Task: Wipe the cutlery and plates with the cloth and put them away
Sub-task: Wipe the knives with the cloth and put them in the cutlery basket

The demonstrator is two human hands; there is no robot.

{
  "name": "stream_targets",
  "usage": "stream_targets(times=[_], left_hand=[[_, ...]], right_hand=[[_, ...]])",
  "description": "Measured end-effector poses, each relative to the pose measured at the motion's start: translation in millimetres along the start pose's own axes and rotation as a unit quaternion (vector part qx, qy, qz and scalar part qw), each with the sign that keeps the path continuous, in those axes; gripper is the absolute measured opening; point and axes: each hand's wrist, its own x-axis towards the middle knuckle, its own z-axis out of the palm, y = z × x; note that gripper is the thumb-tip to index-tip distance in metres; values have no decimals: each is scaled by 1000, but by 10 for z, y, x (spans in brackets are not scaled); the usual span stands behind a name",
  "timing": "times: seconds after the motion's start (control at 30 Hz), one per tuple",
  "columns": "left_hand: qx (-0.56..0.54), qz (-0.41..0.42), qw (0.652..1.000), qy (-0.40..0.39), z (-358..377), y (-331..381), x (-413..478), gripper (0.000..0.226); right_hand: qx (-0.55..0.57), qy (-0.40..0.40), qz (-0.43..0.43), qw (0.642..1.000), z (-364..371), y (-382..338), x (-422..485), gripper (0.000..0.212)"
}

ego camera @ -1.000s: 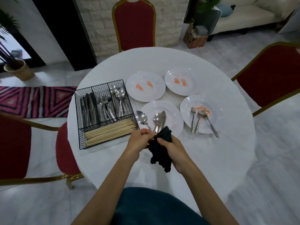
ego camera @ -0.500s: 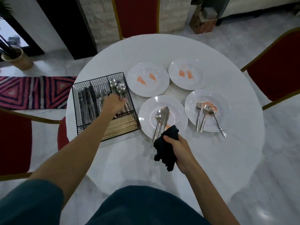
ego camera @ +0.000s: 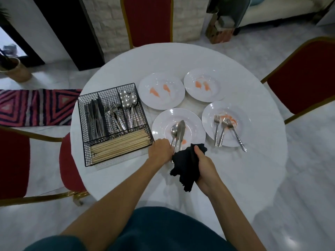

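Reaching for spoon [ego camera: 174, 129]: L hand [ego camera: 160, 150] curled at handle, grip unclear; R hand [ego camera: 205, 163] clutches cloth [ego camera: 184, 163]. Lift singly, wipe handle-to-bowl.

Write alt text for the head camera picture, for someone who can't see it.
A person's right hand grips a black cloth while the left hand is at the handles of a spoon and knife on the nearest plate. Three more smeared white plates and a wire cutlery basket sit on the round white table.

Dim, cool indoor light; soft shadows; wide-angle bending at edges; slight blur.
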Motion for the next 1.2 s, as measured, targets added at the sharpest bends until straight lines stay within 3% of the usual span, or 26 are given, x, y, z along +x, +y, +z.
stream_targets(times=[0.17,0.27,0.37,0.47,0.57,0.67,0.77,0.87,0.93,1.0,1.07,1.13,1.2], left_hand=[[-77,-28,996,-22,-146,-77,-54,20],[-158,-37,986,-24,-311,-122,-188,23],[-312,-52,947,-54,-517,-52,-498,13],[-383,-28,920,-78,-613,68,-831,9],[-373,11,920,-117,-536,218,-1122,12],[-359,49,917,-166,-411,356,-1339,12],[-334,70,922,-184,-420,358,-1421,13],[-261,102,945,-170,-611,207,-1321,14],[-196,129,964,-124,-777,77,-1171,15],[-136,144,978,-66,-955,-21,-1027,12],[-80,165,982,-43,-1054,-56,-933,10],[-35,188,979,-74,-1058,-43,-905,11],[-22,201,972,-117,-1013,-35,-922,11]], right_hand=[[75,-41,11,996,-153,-18,-93,71],[138,-57,9,989,-261,-42,-116,58],[168,-63,-8,984,-285,-76,-190,48],[164,-53,-31,985,-216,-102,-191,51],[160,-64,-43,984,-53,-148,-184,50],[150,-81,-33,985,73,-197,-173,36],[125,-44,-61,989,12,-230,-113,31],[67,-1,-128,989,-124,-290,-137,24],[-45,18,-179,983,-228,-325,-186,18],[-230,-15,-229,946,-328,-374,-260,22],[-431,-97,-236,865,-376,-439,-324,24],[-583,-160,-210,768,-337,-519,-401,21],[-640,-208,-183,717,-283,-577,-486,18]])
